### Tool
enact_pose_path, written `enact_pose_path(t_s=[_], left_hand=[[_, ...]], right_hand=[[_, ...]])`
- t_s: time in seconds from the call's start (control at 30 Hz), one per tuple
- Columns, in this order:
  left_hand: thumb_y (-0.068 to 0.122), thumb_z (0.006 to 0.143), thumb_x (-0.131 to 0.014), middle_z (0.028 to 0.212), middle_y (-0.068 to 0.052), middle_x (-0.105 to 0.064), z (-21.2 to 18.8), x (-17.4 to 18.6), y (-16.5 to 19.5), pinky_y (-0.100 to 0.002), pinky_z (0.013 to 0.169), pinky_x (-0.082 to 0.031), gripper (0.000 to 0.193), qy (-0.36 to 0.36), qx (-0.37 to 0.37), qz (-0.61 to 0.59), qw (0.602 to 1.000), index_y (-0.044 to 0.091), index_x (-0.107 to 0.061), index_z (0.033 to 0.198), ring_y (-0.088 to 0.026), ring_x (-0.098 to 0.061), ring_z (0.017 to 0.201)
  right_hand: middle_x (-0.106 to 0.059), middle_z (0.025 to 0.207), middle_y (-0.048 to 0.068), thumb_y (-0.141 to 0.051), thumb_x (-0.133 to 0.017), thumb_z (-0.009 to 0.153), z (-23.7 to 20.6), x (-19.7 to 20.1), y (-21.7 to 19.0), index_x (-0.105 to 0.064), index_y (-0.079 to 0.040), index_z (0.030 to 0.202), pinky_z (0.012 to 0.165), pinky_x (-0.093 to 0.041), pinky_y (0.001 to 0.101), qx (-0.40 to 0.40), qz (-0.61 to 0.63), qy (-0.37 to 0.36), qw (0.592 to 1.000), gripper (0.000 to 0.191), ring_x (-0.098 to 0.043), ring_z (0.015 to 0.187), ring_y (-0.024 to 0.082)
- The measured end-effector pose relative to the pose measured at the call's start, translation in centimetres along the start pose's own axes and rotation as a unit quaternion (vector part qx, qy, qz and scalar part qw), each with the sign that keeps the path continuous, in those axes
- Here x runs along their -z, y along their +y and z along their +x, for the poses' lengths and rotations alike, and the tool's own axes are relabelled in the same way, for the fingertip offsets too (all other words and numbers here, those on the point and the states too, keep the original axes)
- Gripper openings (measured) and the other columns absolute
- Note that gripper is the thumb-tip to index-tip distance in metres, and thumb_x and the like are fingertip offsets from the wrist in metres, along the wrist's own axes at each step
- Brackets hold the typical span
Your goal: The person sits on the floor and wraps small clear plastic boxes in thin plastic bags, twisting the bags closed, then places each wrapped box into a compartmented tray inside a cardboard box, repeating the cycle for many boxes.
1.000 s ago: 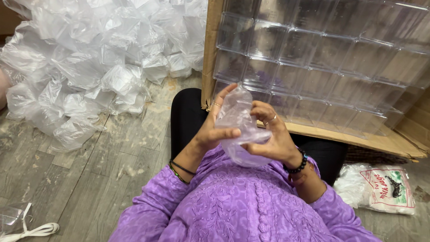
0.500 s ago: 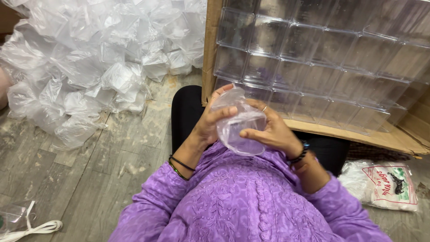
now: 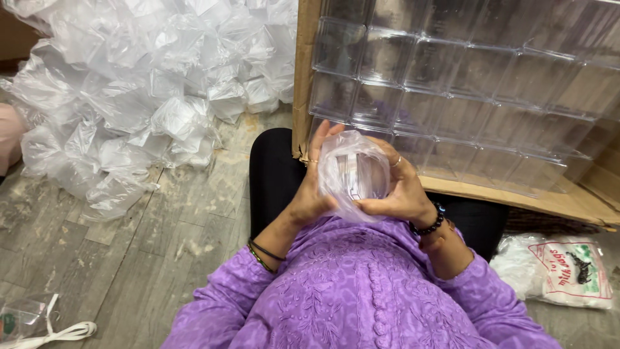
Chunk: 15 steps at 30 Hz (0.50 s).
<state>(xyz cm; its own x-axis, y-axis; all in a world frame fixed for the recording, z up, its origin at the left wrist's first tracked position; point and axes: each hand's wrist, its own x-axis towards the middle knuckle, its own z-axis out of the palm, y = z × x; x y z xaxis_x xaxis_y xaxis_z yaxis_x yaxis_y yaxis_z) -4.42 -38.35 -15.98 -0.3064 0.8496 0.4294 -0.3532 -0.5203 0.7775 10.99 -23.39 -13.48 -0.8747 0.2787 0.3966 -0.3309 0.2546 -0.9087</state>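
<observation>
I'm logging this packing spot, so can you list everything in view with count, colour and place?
bagged box: one, clear box in a clear bag, held between both hands, centre.
bagged boxes: a pile too many to count, clear and whitish, on the floor, upper left.
carton: one, brown cardboard, open, upper right, resting against the lap.
bare boxes: many, clear, stacked in rows inside the carton.
printed bag: one, white with red print, floor, lower right.
small packet: one, clear, lower left corner.
strap: one, white, beside the packet.
floor: grey worn planks.
left hand: on the bagged box's left side.
right hand: on its right side.
</observation>
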Motion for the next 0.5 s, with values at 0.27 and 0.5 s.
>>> enact_pose_path(t_s=[0.27, 0.5], left_hand=[[0.039, 0.065, -0.102, 0.158, -0.012, -0.04, 0.5, -0.5, 1.8, -0.04, 0.129, -0.033, 0.146, 0.005, 0.053, 0.017, 0.998, 0.007, -0.006, 0.169, -0.026, -0.041, 0.15], [0.042, 0.064, -0.102, 0.159, -0.012, -0.039, 0.2, 0.0, 2.1, -0.041, 0.131, -0.031, 0.147, -0.02, 0.06, 0.025, 0.998, 0.007, -0.006, 0.169, -0.026, -0.039, 0.153]], right_hand=[[-0.043, 0.162, 0.012, 0.003, -0.089, 0.074, -0.8, -1.1, -1.0, -0.054, -0.025, 0.154, 0.126, -0.041, 0.0409, 0.059, 0.087, 0.018, 0.994, 0.091, -0.046, 0.149, 0.024], [-0.041, 0.162, 0.012, 0.002, -0.091, 0.075, -1.0, -1.8, -1.4, -0.053, -0.042, 0.153, 0.124, -0.043, 0.0409, 0.066, 0.096, 0.025, 0.993, 0.097, -0.046, 0.149, 0.025]])
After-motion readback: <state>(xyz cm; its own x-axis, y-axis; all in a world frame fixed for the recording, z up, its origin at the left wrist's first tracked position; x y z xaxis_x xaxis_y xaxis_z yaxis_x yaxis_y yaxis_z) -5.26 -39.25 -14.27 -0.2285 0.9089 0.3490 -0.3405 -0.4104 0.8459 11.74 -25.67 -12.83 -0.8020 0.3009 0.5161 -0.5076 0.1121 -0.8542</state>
